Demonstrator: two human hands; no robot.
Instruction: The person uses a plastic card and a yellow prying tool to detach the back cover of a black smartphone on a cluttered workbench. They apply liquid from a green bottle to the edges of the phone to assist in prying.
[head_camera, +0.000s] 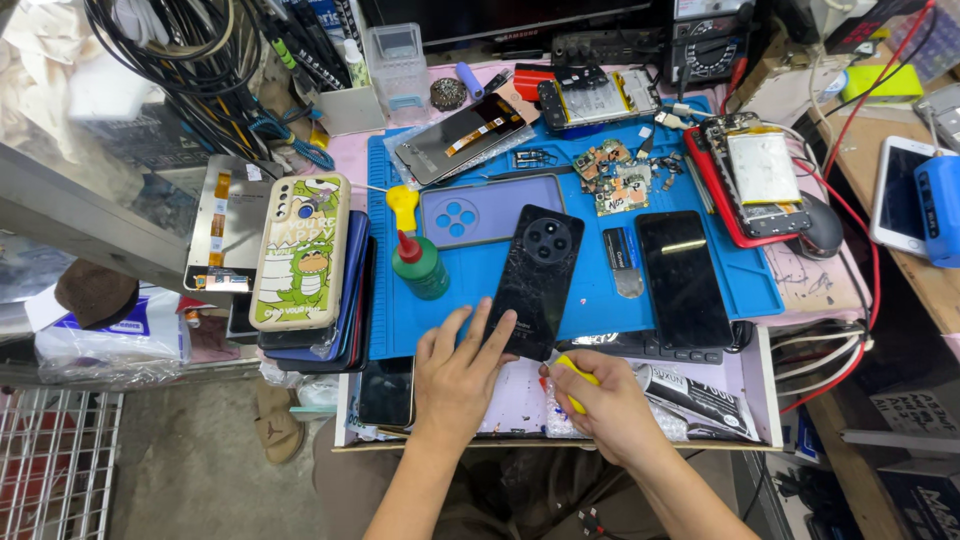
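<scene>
Black phone (537, 280) lying face-down on the blue mat (760, 285), camera bump up top, long axis running from the near edge up and a bit to the right, tilted off square. Left hand (455, 375) resting flat-ish with fingers spread on the phone's bottom corner, pinning rather than gripping, nothing clenched. Right hand (603, 405) closed around a yellow-handled tool (572, 375), tip pointing toward the phone's lower edge, just beside it, maybe touching but too small to tell. So: phone sits up and left of the tool hand, directly ahead of the left one, and the left is the nearer of the two. Bottom end of the phone hanging over the mat's near edge, above the tray. Second dark phone (685, 275) lying parallel-ish to the right, apart from both hands. Green bottle (420, 268) with red cap standing just left of the phone, cartoon phone case (300, 250) on a stack farther left. Circuit boards (615, 180) up beyond, well clear.
</scene>
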